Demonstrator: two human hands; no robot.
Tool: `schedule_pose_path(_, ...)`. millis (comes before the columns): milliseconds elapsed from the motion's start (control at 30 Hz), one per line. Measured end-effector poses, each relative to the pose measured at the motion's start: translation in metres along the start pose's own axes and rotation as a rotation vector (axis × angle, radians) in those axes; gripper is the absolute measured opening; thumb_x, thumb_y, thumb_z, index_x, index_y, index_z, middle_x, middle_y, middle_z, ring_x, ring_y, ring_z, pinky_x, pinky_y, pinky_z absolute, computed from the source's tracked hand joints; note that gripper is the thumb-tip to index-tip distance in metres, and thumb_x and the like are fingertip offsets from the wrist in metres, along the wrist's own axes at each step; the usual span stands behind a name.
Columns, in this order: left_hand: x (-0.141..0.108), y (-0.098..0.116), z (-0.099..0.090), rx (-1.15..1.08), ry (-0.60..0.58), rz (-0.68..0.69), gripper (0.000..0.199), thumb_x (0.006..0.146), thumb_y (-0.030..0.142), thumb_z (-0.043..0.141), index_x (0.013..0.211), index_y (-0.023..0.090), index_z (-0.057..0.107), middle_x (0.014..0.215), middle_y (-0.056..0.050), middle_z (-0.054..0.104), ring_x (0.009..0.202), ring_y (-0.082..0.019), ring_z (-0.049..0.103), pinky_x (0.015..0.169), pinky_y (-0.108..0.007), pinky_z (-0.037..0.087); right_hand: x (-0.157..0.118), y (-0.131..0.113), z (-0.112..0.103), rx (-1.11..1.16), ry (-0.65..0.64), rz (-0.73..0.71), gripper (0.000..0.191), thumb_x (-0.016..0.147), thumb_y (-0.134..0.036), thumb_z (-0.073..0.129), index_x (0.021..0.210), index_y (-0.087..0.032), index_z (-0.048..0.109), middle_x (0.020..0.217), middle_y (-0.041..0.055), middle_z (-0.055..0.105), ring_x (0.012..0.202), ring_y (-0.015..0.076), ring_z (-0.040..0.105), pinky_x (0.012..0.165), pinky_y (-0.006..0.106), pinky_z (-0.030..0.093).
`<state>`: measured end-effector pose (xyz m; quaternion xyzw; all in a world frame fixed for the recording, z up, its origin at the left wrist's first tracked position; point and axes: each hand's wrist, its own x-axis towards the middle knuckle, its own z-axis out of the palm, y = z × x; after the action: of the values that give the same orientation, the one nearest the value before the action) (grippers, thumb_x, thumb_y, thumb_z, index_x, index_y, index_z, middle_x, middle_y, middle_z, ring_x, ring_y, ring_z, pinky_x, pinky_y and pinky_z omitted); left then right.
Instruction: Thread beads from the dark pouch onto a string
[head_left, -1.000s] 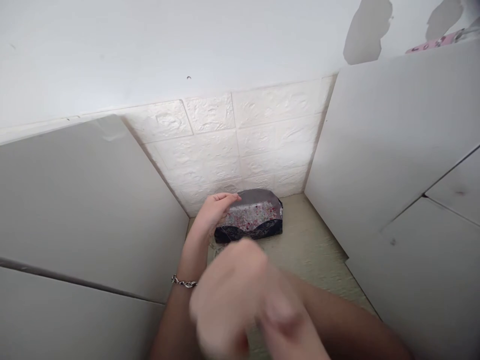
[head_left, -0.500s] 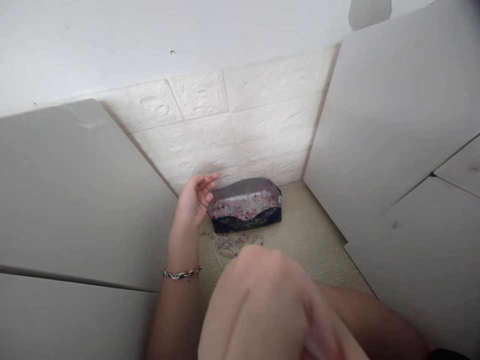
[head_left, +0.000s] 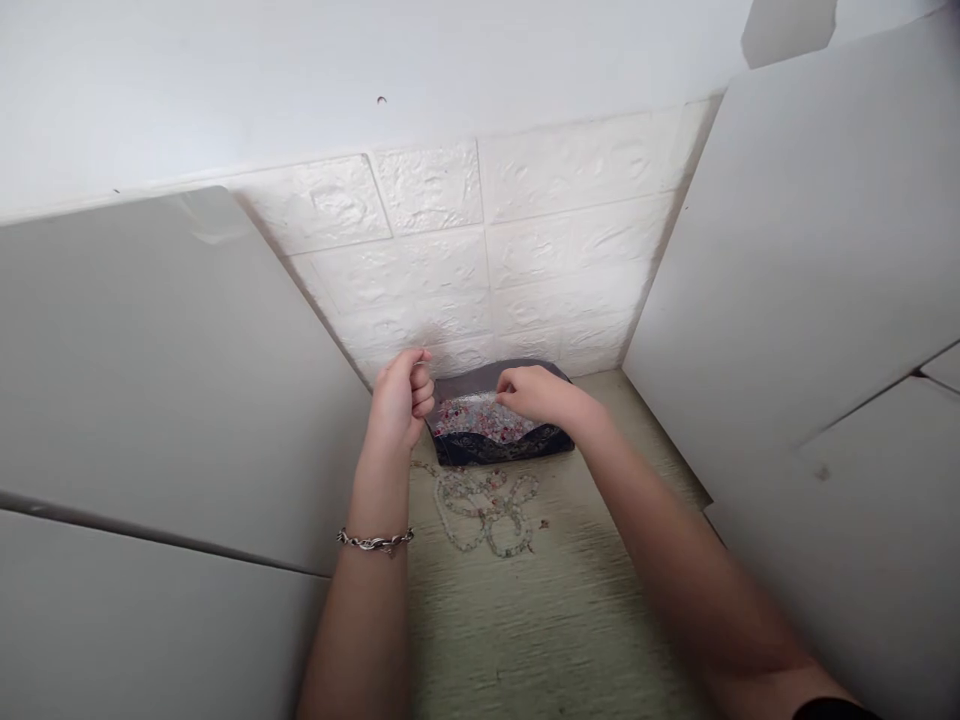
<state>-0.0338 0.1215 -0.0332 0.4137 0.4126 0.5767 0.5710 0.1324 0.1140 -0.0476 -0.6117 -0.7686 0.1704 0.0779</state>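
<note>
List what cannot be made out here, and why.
Anything in the left hand: head view, too small.
Dark tray, part behind the right hand: head view, hidden by it.
Ends of the bead strand: head view, tangled, tiny.
Rest of the dark sleeve: head view, cut by bottom edge.

The left hand [head_left: 406, 392] is raised, its fingers curled in and thumb near the forefinger, the forearm nearly upright. The right hand [head_left: 529, 391] bends palm down, fingertips drawn together, its arm slanting in from the lower right.
</note>
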Motion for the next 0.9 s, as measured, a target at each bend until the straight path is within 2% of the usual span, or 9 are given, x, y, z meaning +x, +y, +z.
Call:
schedule_pose_path(67, 0.0, 0.001, -0.001, 0.012, 0.001, 0.015, 0.012, 0.063, 0.023, 0.051, 0.064, 0.017, 0.042, 0.04, 0.01, 0.014, 0.03, -0.002, 0.01, 0.028, -0.015, 0.006, 0.015, 0.014, 0.009, -0.036, -0.027, 0.041, 0.024, 0.075, -0.022, 0.047, 0.096, -0.015, 0.057, 0.095, 0.009, 0.058, 0.085, 0.0166, 0.053, 0.068, 0.021, 0.038)
schedule_pose_path(167, 0.002, 0.001, -0.002, 0.049, 0.004, 0.037, 0.011, 0.064, 0.024, 0.051, 0.065, 0.017, 0.043, 0.039, 0.011, 0.015, 0.03, -0.002, 0.011, 0.028, -0.015, 0.007, 0.027, 0.02, 0.021, -0.07, -0.079, 0.045, 0.03, 0.073, -0.018, 0.05, 0.102, -0.012, 0.055, 0.103, 0.0129, 0.053, 0.092, 0.0191, 0.051, 0.073, 0.022, 0.038)
schedule_pose_path(233, 0.003, -0.001, -0.001, 0.108, -0.02, 0.024, 0.01, 0.065, 0.024, 0.051, 0.065, 0.017, 0.044, 0.038, 0.01, 0.017, 0.029, -0.002, 0.013, 0.028, -0.015, 0.009, 0.032, 0.018, 0.026, -0.081, -0.086, 0.011, 0.032, 0.072, -0.015, 0.05, 0.103, -0.012, 0.054, 0.106, 0.0141, 0.051, 0.094, 0.02, 0.05, 0.076, 0.023, 0.038)
schedule_pose_path(333, 0.004, -0.009, 0.002, 0.228, -0.121, -0.035, 0.01, 0.066, 0.025, 0.049, 0.066, 0.016, 0.046, 0.038, 0.009, 0.026, 0.029, -0.002, 0.019, 0.029, -0.015, 0.013, 0.038, 0.01, 0.032, -0.083, -0.113, -0.011, 0.035, 0.071, -0.011, 0.048, 0.105, -0.012, 0.053, 0.109, 0.0149, 0.047, 0.096, 0.022, 0.049, 0.079, 0.025, 0.038)
schedule_pose_path(433, 0.006, -0.02, 0.005, 0.308, -0.194, -0.07, 0.012, 0.068, 0.028, 0.048, 0.066, 0.016, 0.046, 0.04, 0.007, 0.032, 0.03, -0.002, 0.024, 0.03, -0.015, 0.015, 0.042, 0.004, 0.037, -0.063, -0.182, 0.047, 0.037, 0.072, -0.011, 0.044, 0.108, -0.011, 0.05, 0.114, 0.0158, 0.042, 0.096, 0.0244, 0.049, 0.078, 0.029, 0.039)
schedule_pose_path(533, 0.008, -0.028, 0.007, 0.314, -0.182, -0.091, 0.013, 0.068, 0.029, 0.048, 0.067, 0.017, 0.047, 0.041, 0.007, 0.033, 0.03, -0.003, 0.025, 0.029, -0.016, 0.015, 0.042, 0.004, 0.042, -0.038, -0.144, 0.119, 0.038, 0.074, -0.01, 0.037, 0.112, -0.01, 0.044, 0.116, 0.0163, 0.038, 0.099, 0.0277, 0.047, 0.079, 0.034, 0.039)
schedule_pose_path(667, 0.011, -0.034, 0.005, 0.251, -0.111, -0.073, 0.013, 0.066, 0.03, 0.05, 0.068, 0.017, 0.047, 0.041, 0.008, 0.032, 0.03, -0.003, 0.024, 0.029, -0.016, 0.014, 0.044, 0.011, 0.042, -0.054, -0.078, 0.102, 0.038, 0.074, -0.006, 0.033, 0.11, -0.007, 0.045, 0.113, 0.0177, 0.042, 0.1, 0.0284, 0.047, 0.08, 0.035, 0.039)
schedule_pose_path(800, 0.013, -0.035, 0.005, 0.248, -0.089, -0.033, 0.014, 0.066, 0.031, 0.049, 0.067, 0.018, 0.047, 0.041, 0.008, 0.032, 0.03, -0.003, 0.024, 0.03, -0.016, 0.015, 0.048, 0.012, 0.038, -0.082, -0.145, 0.035, 0.03, 0.071, -0.007, 0.04, 0.096, -0.007, 0.057, 0.101, 0.0179, 0.054, 0.092, 0.0255, 0.053, 0.075, 0.03, 0.041)
schedule_pose_path(900, 0.013, -0.035, 0.006, 0.27, -0.089, -0.035, 0.012, 0.066, 0.03, 0.048, 0.066, 0.018, 0.046, 0.041, 0.008, 0.033, 0.03, -0.003, 0.024, 0.03, -0.015, 0.016, 0.052, 0.007, 0.041, -0.079, -0.192, 0.097, 0.028, 0.07, -0.01, 0.045, 0.093, -0.008, 0.06, 0.09, 0.0175, 0.06, 0.083, 0.0255, 0.057, 0.068, 0.031, 0.044)
